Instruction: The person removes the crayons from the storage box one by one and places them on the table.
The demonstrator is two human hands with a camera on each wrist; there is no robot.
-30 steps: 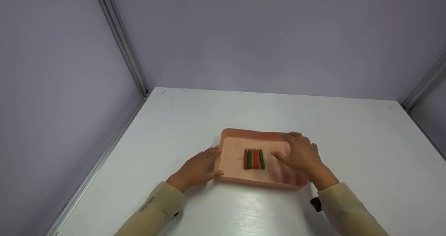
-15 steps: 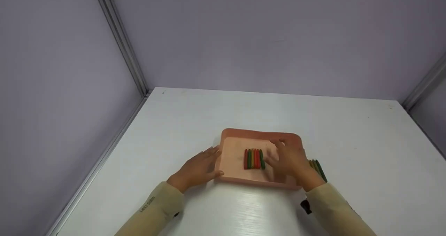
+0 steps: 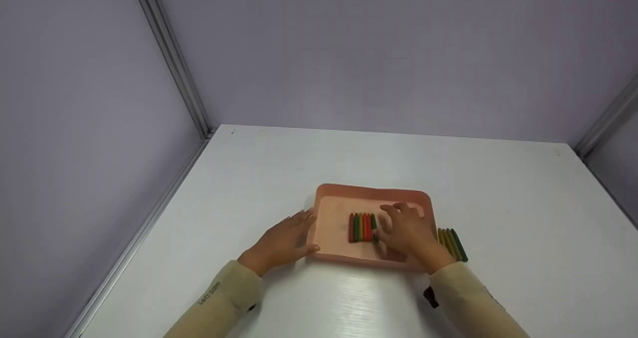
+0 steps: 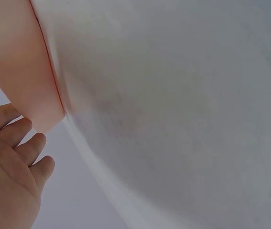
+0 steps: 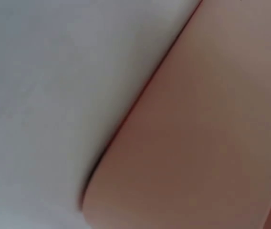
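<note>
A pink tray (image 3: 371,192) lies on the white table (image 3: 349,153). A row of several crayons (image 3: 361,227), red, green and orange, lies side by side on its floor. My right hand (image 3: 402,229) is over the tray's right half, its fingers loosely bent and their tips against the dark green crayon at the row's right end. My left hand (image 3: 285,239) rests flat on the table, its fingers touching the tray's left rim. The left wrist view shows the tray's corner (image 4: 21,71) beside my left hand's relaxed fingers (image 4: 18,148). Only the tray's wall (image 5: 212,133) and the table fill the right wrist view.
A second bunch of several crayons (image 3: 451,243), yellow and green, lies on the table just right of the tray. Grey partition walls (image 3: 374,54) close the table's far side and its left side (image 3: 75,153). Bare table stretches behind and to the right of the tray.
My right hand has moved left from the tray's far right rim to the crayon row, uncovering the bunch of crayons on the table. The left hand has stayed put.
</note>
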